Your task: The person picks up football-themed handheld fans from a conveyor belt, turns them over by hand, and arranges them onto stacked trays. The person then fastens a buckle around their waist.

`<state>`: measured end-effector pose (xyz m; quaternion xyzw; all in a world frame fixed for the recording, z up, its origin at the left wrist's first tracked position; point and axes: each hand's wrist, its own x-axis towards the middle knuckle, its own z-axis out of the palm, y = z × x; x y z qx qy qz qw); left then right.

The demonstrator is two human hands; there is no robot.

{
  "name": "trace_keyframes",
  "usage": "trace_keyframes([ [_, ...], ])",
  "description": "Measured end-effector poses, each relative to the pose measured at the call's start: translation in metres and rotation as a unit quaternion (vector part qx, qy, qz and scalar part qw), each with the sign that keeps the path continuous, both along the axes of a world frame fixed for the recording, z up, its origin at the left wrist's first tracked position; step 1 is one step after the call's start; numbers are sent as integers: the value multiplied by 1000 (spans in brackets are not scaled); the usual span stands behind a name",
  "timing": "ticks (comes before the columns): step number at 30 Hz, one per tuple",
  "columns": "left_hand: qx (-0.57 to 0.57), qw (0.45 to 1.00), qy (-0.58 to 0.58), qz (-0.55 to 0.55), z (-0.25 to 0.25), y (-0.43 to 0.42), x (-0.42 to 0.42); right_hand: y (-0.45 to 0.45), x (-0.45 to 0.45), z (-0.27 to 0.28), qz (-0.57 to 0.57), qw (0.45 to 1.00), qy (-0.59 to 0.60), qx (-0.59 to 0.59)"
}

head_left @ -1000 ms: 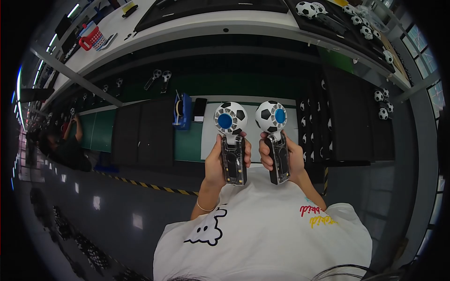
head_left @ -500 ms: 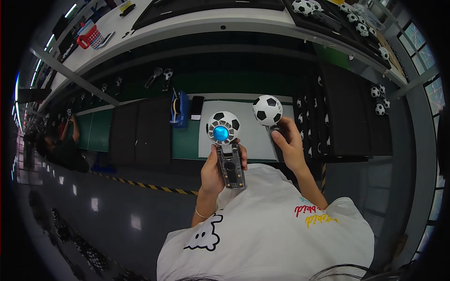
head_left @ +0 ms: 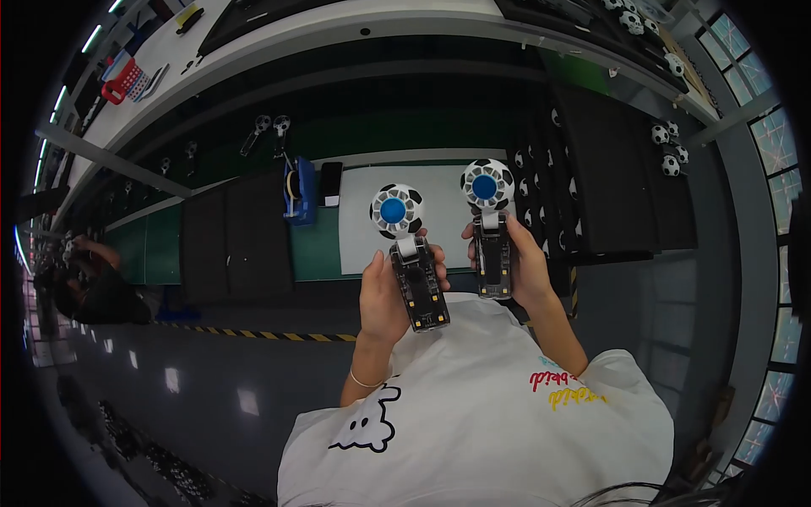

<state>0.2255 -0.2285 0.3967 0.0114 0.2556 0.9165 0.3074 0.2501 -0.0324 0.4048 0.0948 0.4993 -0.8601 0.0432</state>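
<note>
My left hand [head_left: 382,297] is wrapped round the dark see-through handle of a handheld fan [head_left: 421,291]. Its round head is patterned like a football, with a blue centre inside a ring of slots. In my right hand [head_left: 530,269] is a matching handheld fan [head_left: 492,260], gripped by the handle, its blue-centred side also turned towards me. Both fans are upright, side by side and apart, above a white sheet [head_left: 359,215] on the bench. Parts of my fingers are hidden behind the handles.
A blue tape dispenser [head_left: 302,193] and a black phone [head_left: 331,179] lie left of the sheet. Black trays [head_left: 604,177] with several football-patterned fans stand on the right. Overhead runs a white shelf [head_left: 296,63] with a red cup [head_left: 127,83]. Another person [head_left: 97,283] sits far left.
The fan in my right hand has turned, so its blue-centred side and handle front now face me. The left fan's centre looks darker blue than before. The view has shifted slightly.
</note>
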Motion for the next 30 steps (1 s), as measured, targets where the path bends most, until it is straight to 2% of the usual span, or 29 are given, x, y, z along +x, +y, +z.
trace_keyframes([
  [2, 6, 1000, -6, -21, 0, 5, -5, 5, 3, 3, -14, 997, -14, -81],
  [7, -71, 996, 42, -46, 18, 31, -18, 20, 8, 10, -58, 994, 14, -88],
  [14, -58, 988, 71, -124, 31, 80, -42, 59, 19, 19, -114, 986, 45, -109],
  [17, -42, 982, 86, -162, 32, 109, -54, 82, 25, 24, -145, 984, 68, -72],
  [21, -13, 971, 100, -217, 33, 154, -59, 116, 48, 29, -195, 975, 73, -81],
  [23, -6, 965, 110, -237, 39, 175, -59, 136, 57, 29, -220, 971, 82, -37],
  [24, -24, 963, 111, -243, 42, 186, -58, 145, 59, 28, -228, 969, 84, -35],
  [26, -40, 958, 116, -260, 45, 207, -56, 160, 63, 25, -314, 947, 62, -7],
  [29, -84, 940, 100, -316, 37, 244, -62, 190, 78, 18, -339, 938, 41, -55],
  [30, -95, 931, 96, -339, 30, 258, -66, 203, 83, 14, -347, 937, 29, -17],
])
